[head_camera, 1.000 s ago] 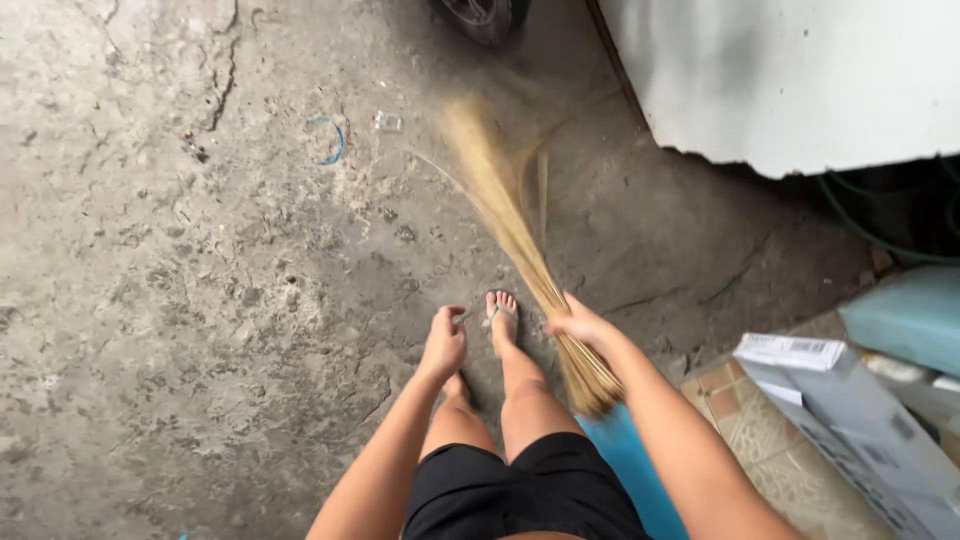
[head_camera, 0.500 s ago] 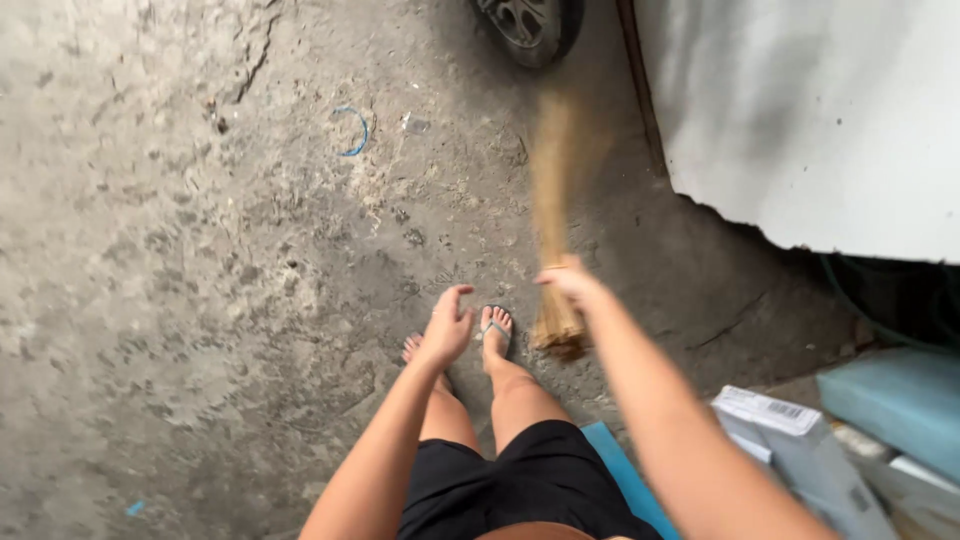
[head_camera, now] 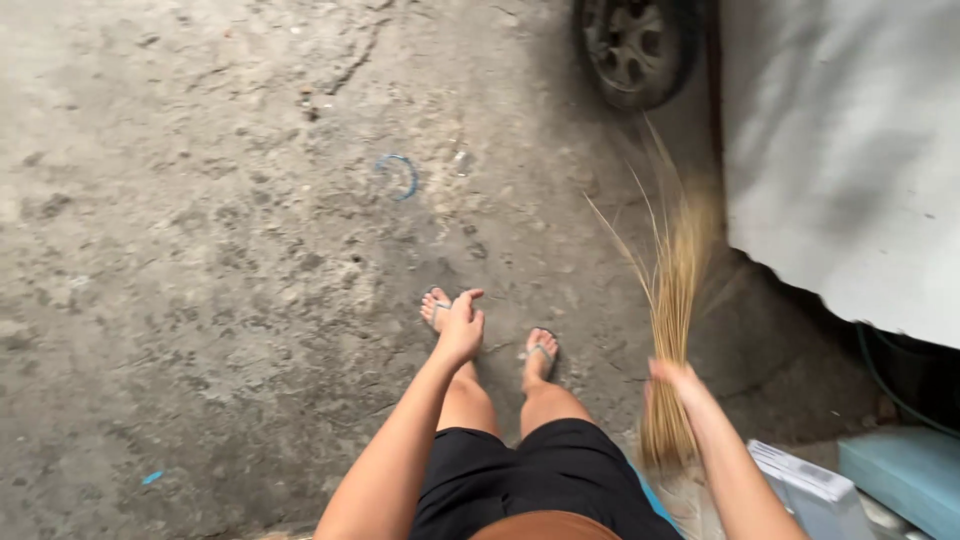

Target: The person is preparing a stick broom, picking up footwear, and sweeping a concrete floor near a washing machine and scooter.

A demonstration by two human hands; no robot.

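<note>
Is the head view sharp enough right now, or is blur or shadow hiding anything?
Head view: the broom bristles smear with motion blur near their tips; the right hand gripping it is slightly soft; the left hand and concrete floor read clearly; deep shadow darkens the wheel; light is flat, no glare.

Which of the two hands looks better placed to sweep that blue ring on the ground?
Probably the right hand: it already grips the straw broom, bristles fanned toward the concrete. The left hand hangs empty above the feet, holding nothing to reach the blue ring.
</note>
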